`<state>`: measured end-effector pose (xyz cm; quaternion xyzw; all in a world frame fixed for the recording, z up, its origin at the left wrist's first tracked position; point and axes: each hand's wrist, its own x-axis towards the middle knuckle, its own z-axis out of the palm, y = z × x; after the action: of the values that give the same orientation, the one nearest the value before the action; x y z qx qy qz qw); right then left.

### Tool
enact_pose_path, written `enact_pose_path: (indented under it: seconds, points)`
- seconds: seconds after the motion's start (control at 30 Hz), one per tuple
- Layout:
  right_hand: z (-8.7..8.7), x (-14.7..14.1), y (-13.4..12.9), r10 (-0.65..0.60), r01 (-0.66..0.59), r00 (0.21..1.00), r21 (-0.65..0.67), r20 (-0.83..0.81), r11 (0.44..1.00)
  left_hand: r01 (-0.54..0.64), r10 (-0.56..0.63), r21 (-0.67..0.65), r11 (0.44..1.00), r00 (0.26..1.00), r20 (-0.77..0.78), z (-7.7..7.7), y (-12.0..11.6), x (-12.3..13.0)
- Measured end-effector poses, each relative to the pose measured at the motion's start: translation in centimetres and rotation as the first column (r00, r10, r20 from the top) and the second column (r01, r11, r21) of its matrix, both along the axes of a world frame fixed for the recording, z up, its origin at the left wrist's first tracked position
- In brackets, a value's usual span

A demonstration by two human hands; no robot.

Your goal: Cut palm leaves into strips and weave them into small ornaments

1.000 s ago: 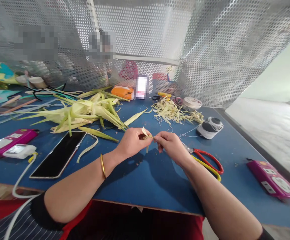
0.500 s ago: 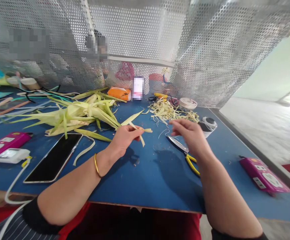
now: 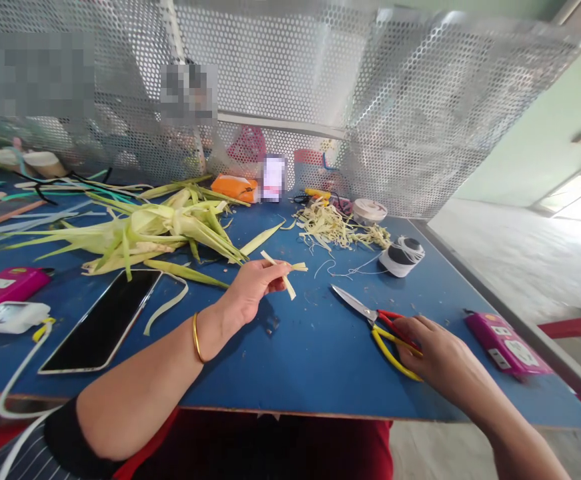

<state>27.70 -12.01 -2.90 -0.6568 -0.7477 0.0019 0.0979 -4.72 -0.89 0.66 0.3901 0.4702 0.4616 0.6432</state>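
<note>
Husk strips (image 3: 288, 287), pinched in the left hand's (image 3: 260, 280) grip above mid-table (image 3: 295, 360), project free at their ends, probably for access. Scissors (image 3: 368, 312) lie toward the near edge, handles conveniently touching the right hand (image 3: 435, 353); whether its grip is closed cannot be told.

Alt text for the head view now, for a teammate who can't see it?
A person's left hand pinches pale strips over a blue table, while the right hand touches scissors at the handle end. Husks and a phone lie to the left; shreds and a spool lie beyond the scissors.
</note>
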Motion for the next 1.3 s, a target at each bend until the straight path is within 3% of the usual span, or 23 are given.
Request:
enact_pose_path:
  seconds: [0.13, 0.23, 0.27, 0.33, 0.43, 0.53, 0.63, 0.73, 0.87, 1.03, 1.13, 1.3]
  points:
    - [1.2, 1.8, -0.2, -0.102, 0.104, 0.994, -0.038, 0.034, 0.994, 0.009, -0.009, -0.004, 1.0, 1.0, 0.007, 0.2, -0.1, 0.1]
    - [2.4, 0.0, 1.5, -0.104, 0.107, 0.994, 0.122, -0.031, 0.987, 0.014, -0.014, -0.015, 1.0, 1.0, 0.017, 0.3, -0.3, 0.3]
    - [2.8, -1.2, 2.7, -0.093, 0.108, 0.992, 0.188, -0.083, 0.976, 0.017, -0.016, -0.022, 1.0, 1.0, 0.021, 0.3, -0.3, 0.3]
    - [3.3, -4.2, 5.8, -0.052, 0.084, 0.986, 0.201, -0.158, 0.976, 0.024, -0.023, -0.037, 0.999, 0.999, 0.03, 0.2, -0.4, 0.4]
    - [3.2, -8.0, 11.6, -0.173, 0.182, 0.959, 0.022, -0.224, 0.983, 0.032, -0.03, -0.056, 0.998, 0.999, 0.039, 0.0, -0.2, 0.2]
    - [2.4, -9.6, 16.1, -0.239, 0.236, 0.934, -0.044, -0.264, 0.971, 0.029, -0.025, -0.066, 0.997, 0.998, 0.062, 0.0, -0.1, 0.0]
    - [1.9, -9.6, 17.9, -0.237, 0.224, 0.91, -0.076, -0.34, 0.971, 0.025, -0.019, -0.069, 0.997, 0.996, 0.088, 0.2, 0.0, -0.1]
    - [2.8, -8.9, 17.7, -0.198, 0.182, 0.871, -0.079, -0.45, 0.98, 0.026, -0.018, -0.074, 0.997, 0.994, 0.106, 0.3, -0.1, 0.0]
    - [5.6, -8.0, 16.4, -0.127, 0.118, 0.774, -0.055, -0.621, 0.991, 0.025, -0.013, -0.085, 0.996, 0.991, 0.133, 0.4, -0.2, 0.1]
    - [7.9, -9.1, 14.2, -0.06, 0.021, 0.371, -0.057, -0.927, 0.998, 0.011, 0.0, -0.082, 0.997, 0.991, 0.135, 0.8, -0.4, -0.1]
    - [8.2, -10.9, 12.9, -0.045, -0.071, 0.354, -0.075, -0.934, 0.995, -0.013, 0.029, -0.098, 0.995, 0.988, 0.155, 1.0, -0.4, -0.1]
    - [8.2, -13.6, 11.4, -0.028, -0.256, 0.442, -0.155, -0.897, 0.954, 0.077, -0.03, -0.148, 0.986, 0.955, 0.297, 0.9, -0.3, 0.0]
